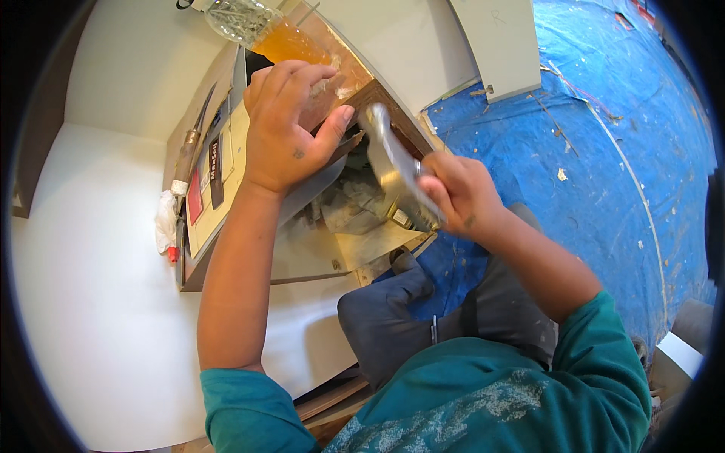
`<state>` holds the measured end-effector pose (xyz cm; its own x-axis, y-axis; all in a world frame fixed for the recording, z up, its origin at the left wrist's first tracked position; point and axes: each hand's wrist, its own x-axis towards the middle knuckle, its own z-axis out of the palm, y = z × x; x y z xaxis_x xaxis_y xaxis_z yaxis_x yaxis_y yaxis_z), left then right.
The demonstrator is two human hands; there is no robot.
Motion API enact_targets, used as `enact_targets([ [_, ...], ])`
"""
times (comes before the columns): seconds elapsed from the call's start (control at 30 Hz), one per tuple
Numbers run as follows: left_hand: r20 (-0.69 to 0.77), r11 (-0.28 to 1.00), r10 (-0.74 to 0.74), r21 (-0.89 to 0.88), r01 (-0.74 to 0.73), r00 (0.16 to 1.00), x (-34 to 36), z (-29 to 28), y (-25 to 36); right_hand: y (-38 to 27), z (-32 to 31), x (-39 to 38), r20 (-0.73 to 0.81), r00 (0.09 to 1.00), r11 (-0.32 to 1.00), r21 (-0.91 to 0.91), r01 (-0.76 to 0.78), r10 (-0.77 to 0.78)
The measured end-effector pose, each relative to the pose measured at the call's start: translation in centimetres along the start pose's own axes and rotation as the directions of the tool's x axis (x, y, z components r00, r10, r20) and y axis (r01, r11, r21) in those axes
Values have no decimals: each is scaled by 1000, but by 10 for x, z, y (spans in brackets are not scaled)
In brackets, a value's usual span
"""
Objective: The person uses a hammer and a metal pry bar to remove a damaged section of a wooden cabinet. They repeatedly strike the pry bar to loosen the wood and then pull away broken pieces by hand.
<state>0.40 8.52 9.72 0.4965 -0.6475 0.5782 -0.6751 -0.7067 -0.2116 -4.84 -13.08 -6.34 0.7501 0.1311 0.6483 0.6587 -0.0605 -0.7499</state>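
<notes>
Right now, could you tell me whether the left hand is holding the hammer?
No, the hammer is gripped by the right hand, while the left hand presses on the wooden panel edge.

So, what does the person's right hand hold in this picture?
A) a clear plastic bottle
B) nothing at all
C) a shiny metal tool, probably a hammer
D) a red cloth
C: the right hand is closed around the handle of a shiny metal tool, blurred but hammer-like, while the left hand presses on the brown wooden panel.
</notes>
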Motion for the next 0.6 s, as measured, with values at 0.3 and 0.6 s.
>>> enact_targets([
  [0.3,12,1000,-3,2,3,1000,1,0,3,-7,3,2,49,990,991,0,-134,134],
  [0.6,39,999,-31,-19,32,999,-1,-3,6,1,3,4,-22,970,966,97,-239,242],
])
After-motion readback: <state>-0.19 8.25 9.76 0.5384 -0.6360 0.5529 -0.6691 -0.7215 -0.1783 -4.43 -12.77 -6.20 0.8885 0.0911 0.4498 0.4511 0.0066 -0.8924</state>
